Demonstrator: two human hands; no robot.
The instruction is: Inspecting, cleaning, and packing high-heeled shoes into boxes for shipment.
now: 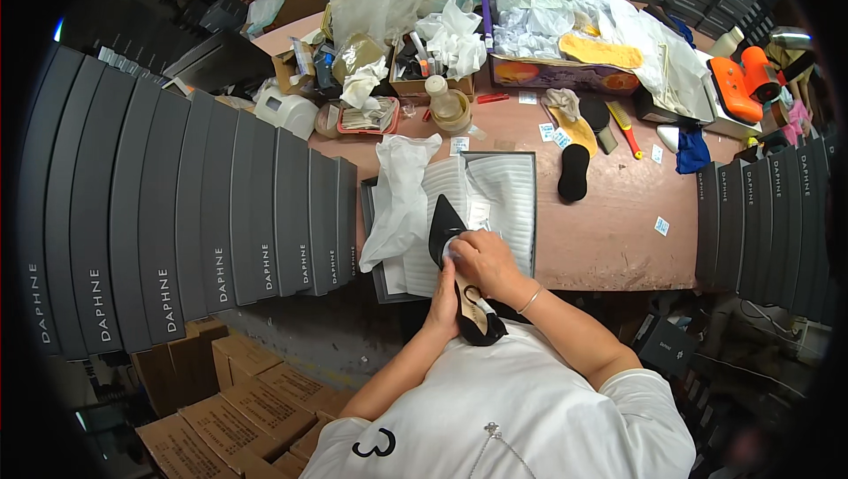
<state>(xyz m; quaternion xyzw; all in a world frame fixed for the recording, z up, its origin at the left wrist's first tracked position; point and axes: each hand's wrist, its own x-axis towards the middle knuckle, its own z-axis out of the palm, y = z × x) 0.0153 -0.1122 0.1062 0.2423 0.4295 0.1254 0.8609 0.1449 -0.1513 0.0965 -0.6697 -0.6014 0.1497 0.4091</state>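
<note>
A black pointed-toe shoe [443, 221] with a pale insole is held in front of my chest, over the near edge of an open dark grey shoe box [535, 214]. My left hand [442, 307] is closed around the shoe's side from the left. Fingers of my right hand [486, 262] are bunched at the shoe's opening, on a bit of whitish wadding [449, 249] that they partly cover. Inside the box lie ribbed white padding sheets [503, 192], and a crumpled white tissue sheet [399, 201] drapes over its left side.
Rows of grey shoe boxes [203, 214] stand at the left, with another row [768, 223] at the right. A black insole [573, 171], a yellow-and-red brush [625, 130] and a bottle [446, 103] lie or stand on the pink table [609, 254]. Cartons [238, 408] fill the lower left.
</note>
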